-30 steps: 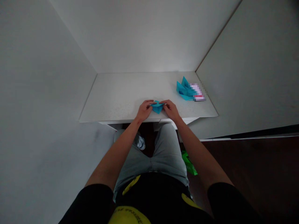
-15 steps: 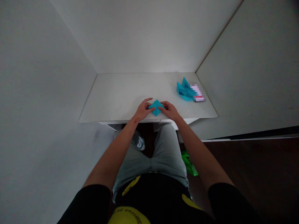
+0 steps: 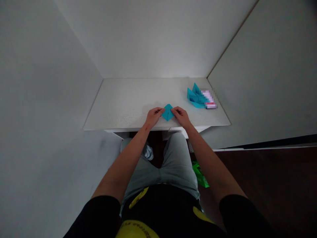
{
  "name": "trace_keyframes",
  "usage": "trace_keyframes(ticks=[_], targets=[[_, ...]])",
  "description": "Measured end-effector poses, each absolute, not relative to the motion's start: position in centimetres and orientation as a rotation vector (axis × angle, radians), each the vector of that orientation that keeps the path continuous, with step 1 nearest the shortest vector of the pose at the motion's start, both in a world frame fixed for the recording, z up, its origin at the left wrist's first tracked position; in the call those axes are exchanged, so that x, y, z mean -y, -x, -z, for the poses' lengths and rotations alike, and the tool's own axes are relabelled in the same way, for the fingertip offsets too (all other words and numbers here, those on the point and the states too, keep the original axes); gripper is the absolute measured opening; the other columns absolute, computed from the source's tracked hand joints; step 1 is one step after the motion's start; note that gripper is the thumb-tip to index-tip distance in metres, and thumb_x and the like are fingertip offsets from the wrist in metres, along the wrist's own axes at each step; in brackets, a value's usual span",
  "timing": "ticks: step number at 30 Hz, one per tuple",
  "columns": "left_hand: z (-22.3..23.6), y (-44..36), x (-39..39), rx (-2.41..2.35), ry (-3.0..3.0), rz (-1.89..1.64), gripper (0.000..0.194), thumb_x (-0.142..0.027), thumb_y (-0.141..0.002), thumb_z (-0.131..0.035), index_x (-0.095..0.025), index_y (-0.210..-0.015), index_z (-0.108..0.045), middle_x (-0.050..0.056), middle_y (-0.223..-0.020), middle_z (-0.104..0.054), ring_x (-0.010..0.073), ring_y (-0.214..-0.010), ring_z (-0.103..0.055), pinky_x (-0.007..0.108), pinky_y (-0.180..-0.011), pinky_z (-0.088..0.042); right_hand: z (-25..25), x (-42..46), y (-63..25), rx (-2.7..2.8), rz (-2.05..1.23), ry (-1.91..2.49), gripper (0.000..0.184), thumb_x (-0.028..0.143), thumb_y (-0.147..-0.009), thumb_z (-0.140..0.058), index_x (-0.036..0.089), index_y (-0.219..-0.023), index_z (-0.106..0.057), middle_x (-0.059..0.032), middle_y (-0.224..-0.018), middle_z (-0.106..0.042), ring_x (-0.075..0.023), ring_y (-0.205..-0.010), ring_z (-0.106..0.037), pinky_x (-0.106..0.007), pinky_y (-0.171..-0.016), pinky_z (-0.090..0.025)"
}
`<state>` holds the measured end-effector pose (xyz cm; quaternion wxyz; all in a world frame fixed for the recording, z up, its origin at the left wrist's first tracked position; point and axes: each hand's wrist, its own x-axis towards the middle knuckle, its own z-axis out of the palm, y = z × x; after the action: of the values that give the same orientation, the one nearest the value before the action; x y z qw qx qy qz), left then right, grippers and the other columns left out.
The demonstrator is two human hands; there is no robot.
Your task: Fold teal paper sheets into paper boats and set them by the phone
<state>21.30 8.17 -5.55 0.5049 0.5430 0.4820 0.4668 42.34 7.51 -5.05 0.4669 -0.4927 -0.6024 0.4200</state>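
Observation:
A small blue folded paper piece (image 3: 168, 112), diamond-shaped, lies near the front edge of the white desk (image 3: 123, 102). My left hand (image 3: 153, 116) pinches its left corner with curled fingers. My right hand (image 3: 181, 115) pinches its right corner the same way. Both hands rest on the desk surface, and the paper's side corners are hidden under my fingertips.
A heap of finished blue folded paper shapes (image 3: 196, 96) sits at the desk's back right, next to a blurred pink-and-white object (image 3: 210, 99). White walls close in the desk on three sides. A green bag (image 3: 199, 173) lies on the dark floor below.
The blue paper went from a flat downward-pointing triangle to a diamond with a raised top point. Both hands closed in at its sides.

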Motion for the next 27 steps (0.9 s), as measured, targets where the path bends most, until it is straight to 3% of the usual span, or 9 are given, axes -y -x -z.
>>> trace_keyframes(ticks=[9, 18, 22, 24, 27], targets=[[6.0, -21.8, -7.9, -1.227, -1.247, -1.291, 0.038, -0.057, -0.092, -0.076, -0.019, -0.090, -0.076, 0.004, -0.090, -0.076, 0.0178, -0.087, -0.069, 0.030, -0.082, -0.060, 5.3, -7.5, -42.9, 1.345, -0.935, 1.171, 0.060, 0.085, -0.088, -0.071, 0.027, -0.086, -0.060, 0.0028, -0.066, -0.052, -0.0169, -0.060, -0.051, -0.032, -0.058, -0.047], [7.0, -21.0, -8.2, -1.267, -0.984, -1.497, 0.036, -0.056, -0.105, -0.063, -0.023, -0.100, -0.050, 0.003, -0.099, -0.066, 0.0155, -0.092, -0.071, 0.035, -0.092, -0.066, 6.7, -8.2, -43.2, 1.210, -0.931, 1.175, 0.059, 0.080, -0.089, -0.071, 0.029, -0.092, -0.042, 0.0070, -0.069, -0.051, -0.0142, -0.054, -0.052, -0.029, -0.053, -0.048], [7.1, -21.0, -8.3, -1.300, -1.027, -1.455, 0.024, -0.045, -0.110, -0.056, -0.023, -0.108, -0.047, 0.006, -0.104, -0.067, 0.0184, -0.095, -0.073, 0.040, -0.095, -0.066, 7.0, -8.5, -43.3, 1.239, -0.918, 1.191, 0.055, 0.077, -0.090, -0.069, 0.029, -0.097, -0.043, 0.0058, -0.075, -0.056, -0.0145, -0.057, -0.053, -0.029, -0.054, -0.049], [7.1, -20.9, -7.7, -1.440, -1.136, -1.455, 0.017, -0.036, -0.110, -0.052, -0.021, -0.119, -0.047, 0.011, -0.116, -0.068, 0.0209, -0.105, -0.073, 0.043, -0.103, -0.063, 7.2, -8.5, -43.3, 1.263, -0.888, 1.208, 0.053, 0.075, -0.090, -0.069, 0.029, -0.097, -0.044, 0.0044, -0.078, -0.059, -0.0158, -0.063, -0.057, -0.030, -0.059, -0.052], [6.8, -20.7, -5.6, -1.800, -1.496, -1.497, 0.034, -0.029, -0.108, -0.051, -0.016, -0.140, -0.046, 0.024, -0.145, -0.059, 0.0294, -0.138, -0.061, 0.053, -0.122, -0.050, 7.4, -8.3, -43.0, 1.301, -0.818, 1.250, 0.050, 0.073, -0.088, -0.068, 0.028, -0.096, -0.048, 0.0016, -0.082, -0.064, -0.0178, -0.072, -0.062, -0.033, -0.069, -0.054]])
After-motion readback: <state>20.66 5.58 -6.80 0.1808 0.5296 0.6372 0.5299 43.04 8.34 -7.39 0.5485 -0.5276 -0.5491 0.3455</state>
